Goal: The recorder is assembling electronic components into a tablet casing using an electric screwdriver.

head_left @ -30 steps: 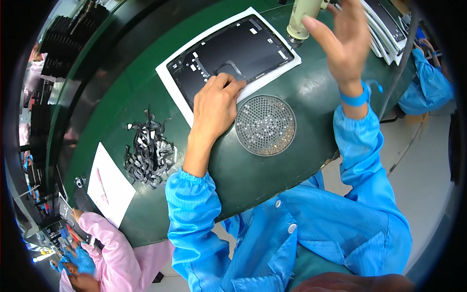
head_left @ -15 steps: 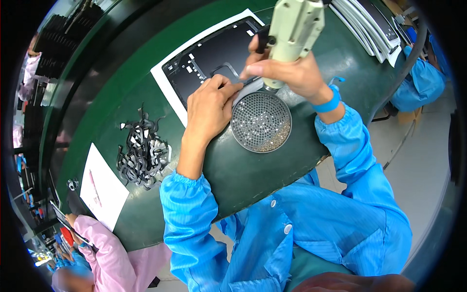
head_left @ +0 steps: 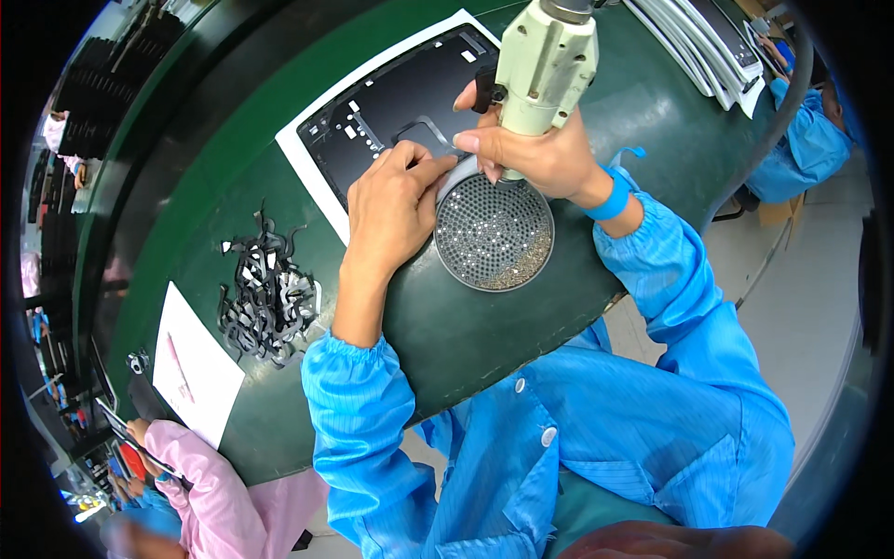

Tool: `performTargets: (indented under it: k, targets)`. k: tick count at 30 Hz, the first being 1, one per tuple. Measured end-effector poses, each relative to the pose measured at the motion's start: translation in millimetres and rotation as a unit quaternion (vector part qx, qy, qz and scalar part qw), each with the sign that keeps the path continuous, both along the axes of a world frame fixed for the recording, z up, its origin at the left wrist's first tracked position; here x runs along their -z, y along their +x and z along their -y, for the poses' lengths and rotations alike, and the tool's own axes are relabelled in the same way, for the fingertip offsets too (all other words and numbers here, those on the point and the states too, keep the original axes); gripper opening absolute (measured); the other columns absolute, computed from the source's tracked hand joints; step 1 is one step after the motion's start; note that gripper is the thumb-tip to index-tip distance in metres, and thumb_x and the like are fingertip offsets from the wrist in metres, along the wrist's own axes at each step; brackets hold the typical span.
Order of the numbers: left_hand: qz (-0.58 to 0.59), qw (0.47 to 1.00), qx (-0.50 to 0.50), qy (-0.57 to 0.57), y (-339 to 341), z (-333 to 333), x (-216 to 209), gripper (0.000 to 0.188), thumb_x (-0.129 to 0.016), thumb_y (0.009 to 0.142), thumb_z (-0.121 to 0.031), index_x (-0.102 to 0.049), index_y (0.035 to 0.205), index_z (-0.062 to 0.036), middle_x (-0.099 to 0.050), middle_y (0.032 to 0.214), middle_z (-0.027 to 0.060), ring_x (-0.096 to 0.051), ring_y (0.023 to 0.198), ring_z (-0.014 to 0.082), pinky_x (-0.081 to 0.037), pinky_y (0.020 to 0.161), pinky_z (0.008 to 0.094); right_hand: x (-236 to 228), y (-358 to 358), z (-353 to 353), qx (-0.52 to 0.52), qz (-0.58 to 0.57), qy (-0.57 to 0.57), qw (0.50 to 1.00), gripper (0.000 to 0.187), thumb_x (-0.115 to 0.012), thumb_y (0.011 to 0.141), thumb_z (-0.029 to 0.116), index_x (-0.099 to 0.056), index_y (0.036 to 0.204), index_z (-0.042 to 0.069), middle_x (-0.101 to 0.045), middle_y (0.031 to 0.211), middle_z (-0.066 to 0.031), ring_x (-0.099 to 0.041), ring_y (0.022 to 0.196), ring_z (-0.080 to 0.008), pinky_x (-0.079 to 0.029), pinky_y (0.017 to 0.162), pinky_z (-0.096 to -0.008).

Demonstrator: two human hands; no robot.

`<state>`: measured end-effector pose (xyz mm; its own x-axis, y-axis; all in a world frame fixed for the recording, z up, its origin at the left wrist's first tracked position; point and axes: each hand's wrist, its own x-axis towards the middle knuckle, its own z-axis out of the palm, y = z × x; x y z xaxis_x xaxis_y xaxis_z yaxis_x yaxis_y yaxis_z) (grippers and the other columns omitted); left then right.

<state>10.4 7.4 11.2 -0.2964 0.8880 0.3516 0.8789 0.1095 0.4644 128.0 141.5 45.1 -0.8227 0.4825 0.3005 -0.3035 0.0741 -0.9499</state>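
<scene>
My right hand (head_left: 549, 158) is wrapped around a pale green electric screwdriver (head_left: 545, 70), held upright. Its lower end is over the far rim of a round grey screw tray (head_left: 453, 210), which is full of small holes; the tip is hidden. Small screws (head_left: 523, 268) are heaped at the tray's near right side. My left hand (head_left: 389, 200) has its fingers curled and pressed together at the near edge of a black laptop-like panel (head_left: 400, 93), beside the tray. Whatever lies under those fingertips is hidden. Beneath the panel is a white sheet (head_left: 321, 191).
A tangled pile of black and grey strips (head_left: 270, 303) lies on the green table (head_left: 447, 345) at left. Near it are white paper (head_left: 200, 363) with a pink pen and a person in a pink sleeve (head_left: 209, 484). Stacked panels (head_left: 694, 56) stand far right, by another person in blue (head_left: 801, 149).
My right hand and the screwdriver have shifted a little left and down, toward the tray's far rim. My left hand stays at the panel's edge, almost unmoved.
</scene>
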Motion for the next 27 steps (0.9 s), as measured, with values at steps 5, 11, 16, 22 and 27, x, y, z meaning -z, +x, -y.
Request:
performTargets:
  k: [5,11,16,22,27]
  targets:
    - [0.0,1.0,0.0,0.001,1,-2,0,0.022,-0.062,0.072,-0.006,-0.069,0.091,-0.013,-0.055,0.077,0.0032,-0.056,0.073,0.0227,-0.045,0.062,0.0353,-1,3,0,-0.01,0.023,0.027,0.999,0.031,-0.069,0.076,0.003,-0.052,0.101,-0.004,-0.056,0.061,-0.0032,-0.054,0.051,-0.0086,-0.043,0.045,-0.0211]
    - [0.005,1.0,-0.004,-0.004,3,0,-1,0.02,-0.063,0.073,-0.008,-0.069,0.091,-0.0127,-0.055,0.077,0.0035,-0.056,0.073,0.0227,-0.045,0.061,0.0354,-1,5,1,-0.008,0.011,0.041,0.999,0.03,-0.068,0.076,0.001,-0.052,0.101,-0.004,-0.056,0.061,-0.003,-0.054,0.051,-0.0085,-0.043,0.045,-0.0214]
    - [0.018,1.0,-0.005,-0.006,2,-1,6,0.021,-0.063,0.073,-0.007,-0.069,0.092,-0.0127,-0.055,0.077,0.0037,-0.056,0.073,0.0228,-0.045,0.061,0.0354,-1,1,-2,0.006,-0.033,0.017,0.999,0.026,-0.069,0.075,0.0,-0.055,0.097,-0.005,-0.057,0.059,-0.0031,-0.055,0.049,-0.0088,-0.044,0.043,-0.0216]
    - [-0.003,1.0,0.002,-0.007,-1,1,-3,0.024,-0.062,0.072,-0.006,-0.069,0.093,-0.0134,-0.054,0.077,0.0035,-0.056,0.073,0.0228,-0.045,0.061,0.0356,-18,-20,-8,0.038,-0.101,0.05,0.993,0.028,-0.063,0.077,-0.002,-0.052,0.102,-0.006,-0.056,0.057,-0.006,-0.054,0.047,-0.0128,-0.043,0.044,-0.0241]
    - [0.009,1.0,0.005,-0.008,1,0,0,0.024,-0.061,0.072,-0.006,-0.069,0.094,-0.0138,-0.055,0.079,0.0034,-0.056,0.074,0.0233,-0.045,0.062,0.0365,-2,-34,-8,0.046,-0.095,0.049,0.993,0.022,-0.071,0.074,0.003,-0.059,0.091,-0.003,-0.06,0.06,-0.0037,-0.056,0.047,-0.0078,-0.044,0.043,-0.0199]
